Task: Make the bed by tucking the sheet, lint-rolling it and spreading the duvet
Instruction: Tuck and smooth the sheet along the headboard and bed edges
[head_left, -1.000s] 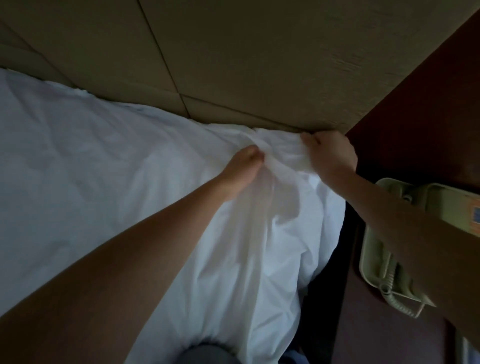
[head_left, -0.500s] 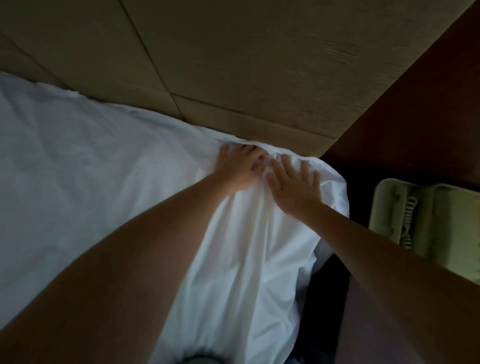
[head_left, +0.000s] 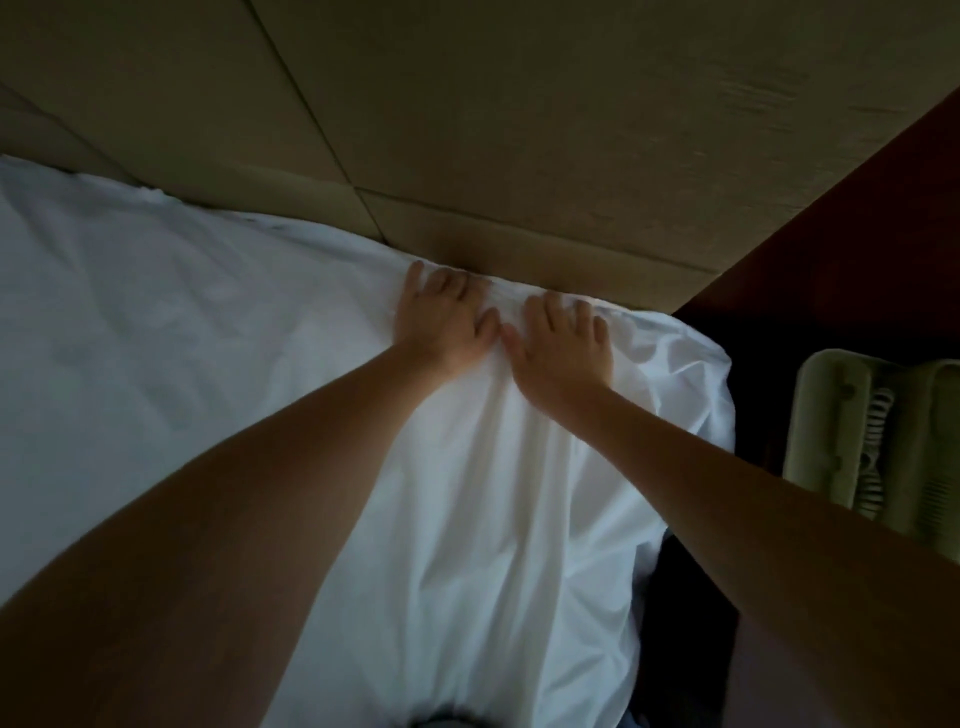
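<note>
Telephone (head_left: 883, 441) near sheet (head_left: 182, 322); headboard (head_left: 519, 130) behind

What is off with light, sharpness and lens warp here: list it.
Head view: dim overall, only the white sheet reads bright. Head view: soft, so the left hand and right hand lack crisp finger edges. Head view: wide-angle lens swells the left forearm toward the bottom edge. Head view: deep shadow surrounds the telephone.

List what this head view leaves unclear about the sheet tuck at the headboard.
- Head view: the sheet edge at the headboard is hidden under the left hand and right hand.
- Head view: the telephone is cut off by the right edge.
- Head view: the gap beside the bed is too dark to read.
</note>
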